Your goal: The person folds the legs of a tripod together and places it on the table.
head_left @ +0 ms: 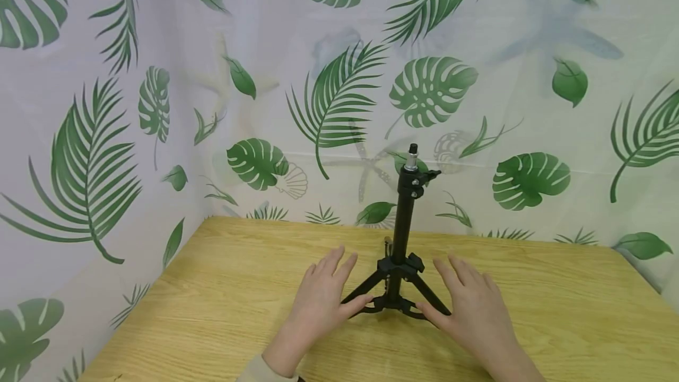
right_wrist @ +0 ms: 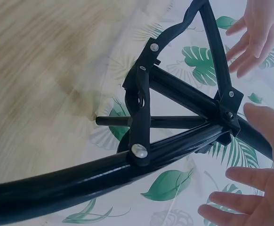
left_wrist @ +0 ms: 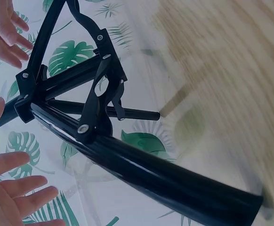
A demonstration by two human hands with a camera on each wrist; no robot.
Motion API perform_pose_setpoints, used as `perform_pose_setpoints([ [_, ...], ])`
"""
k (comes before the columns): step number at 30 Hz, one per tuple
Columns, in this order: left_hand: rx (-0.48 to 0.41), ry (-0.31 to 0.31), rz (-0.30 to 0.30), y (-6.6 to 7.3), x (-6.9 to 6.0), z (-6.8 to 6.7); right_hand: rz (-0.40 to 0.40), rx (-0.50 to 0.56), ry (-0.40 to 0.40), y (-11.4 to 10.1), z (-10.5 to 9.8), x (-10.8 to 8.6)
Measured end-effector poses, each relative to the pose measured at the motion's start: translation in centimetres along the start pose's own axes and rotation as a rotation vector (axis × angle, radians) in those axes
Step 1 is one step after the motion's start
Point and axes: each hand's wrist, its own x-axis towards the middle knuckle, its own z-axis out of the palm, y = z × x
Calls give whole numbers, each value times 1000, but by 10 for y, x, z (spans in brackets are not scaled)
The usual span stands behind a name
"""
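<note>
A black tripod light stand [head_left: 401, 229] stands upright on the table, its legs spread and a silver and black stud at its top. My left hand [head_left: 322, 299] is at the stand's left with fingers extended, and my right hand [head_left: 474, 305] mirrors it on the right. Both hands hold nothing; in the head view the thumbs overlap the legs, and contact cannot be told. In the left wrist view a black leg [left_wrist: 174, 181] runs close to the camera, with left fingers [left_wrist: 31, 188] spread beside the stand. The right wrist view shows a leg [right_wrist: 80, 181] and spread right fingers [right_wrist: 243, 176].
The wood-grain table [head_left: 223, 287] carries the stand near its middle. Behind it and at the left hangs a white curtain [head_left: 254, 105] printed with green leaves, meeting the table's back edge. A small knob [head_left: 432, 175] sticks out from the stand's upper collar.
</note>
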Motion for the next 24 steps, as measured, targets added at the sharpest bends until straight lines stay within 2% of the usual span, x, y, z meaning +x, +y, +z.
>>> perform_pose_setpoints([
  [4,9,31,35,-1,0,1,-30,8,37,0,1,0],
  [8,28,46,59,-1,-1,2,-42,5,43,-1,3,0],
  [18,22,-19,15,3,-2,2,73,32,-111,-7,1,-1],
  [24,-19,-8,13,2,-2,3,98,81,-132,-8,0,0],
])
